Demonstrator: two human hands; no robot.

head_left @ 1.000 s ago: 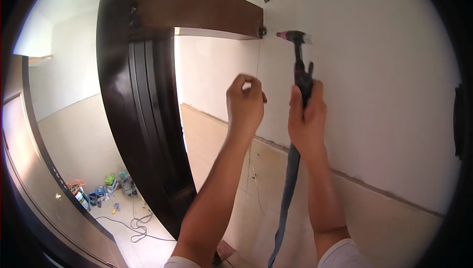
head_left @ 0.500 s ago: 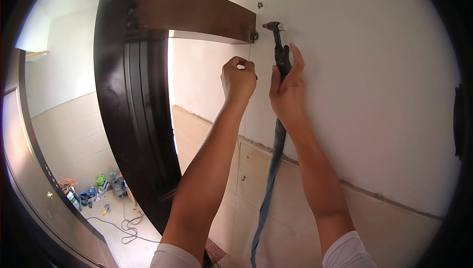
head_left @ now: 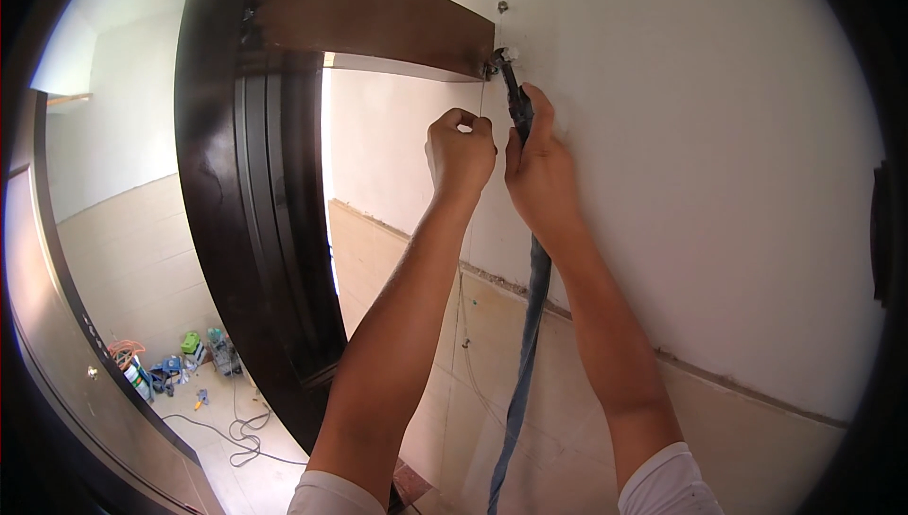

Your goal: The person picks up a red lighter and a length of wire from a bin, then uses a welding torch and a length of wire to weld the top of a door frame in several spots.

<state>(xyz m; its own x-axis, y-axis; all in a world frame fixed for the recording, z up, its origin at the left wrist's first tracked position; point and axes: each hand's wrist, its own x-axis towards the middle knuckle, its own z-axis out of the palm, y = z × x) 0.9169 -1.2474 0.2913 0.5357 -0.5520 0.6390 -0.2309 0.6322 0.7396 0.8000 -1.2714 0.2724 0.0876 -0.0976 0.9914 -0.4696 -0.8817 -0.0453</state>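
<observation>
My right hand (head_left: 549, 174) is closed round the handle of a black welding torch (head_left: 518, 104), index finger laid along its upper side. The torch head meets the lower right corner of a brown box-shaped beam (head_left: 378, 23), close to a small dark metal piece (head_left: 489, 70) there; whether they touch I cannot tell. A thin filler rod (head_left: 482, 94) is pinched in my left hand (head_left: 462, 151), just below that corner. It points straight up to the metal piece. From the torch a blue-grey sleeved hose (head_left: 526, 354) hangs down between my forearms.
A dark brown door frame (head_left: 213, 137) stands at the left, with the beam running from its top. A metal stub (head_left: 502, 7) sticks out of the white wall (head_left: 700, 156). Tools (head_left: 170, 373) and a dark cable (head_left: 246, 439) lie on the floor at lower left.
My right hand has brought the torch leftward, so its head is now at the beam's corner. My left hand has hardly moved and still pinches the rod.
</observation>
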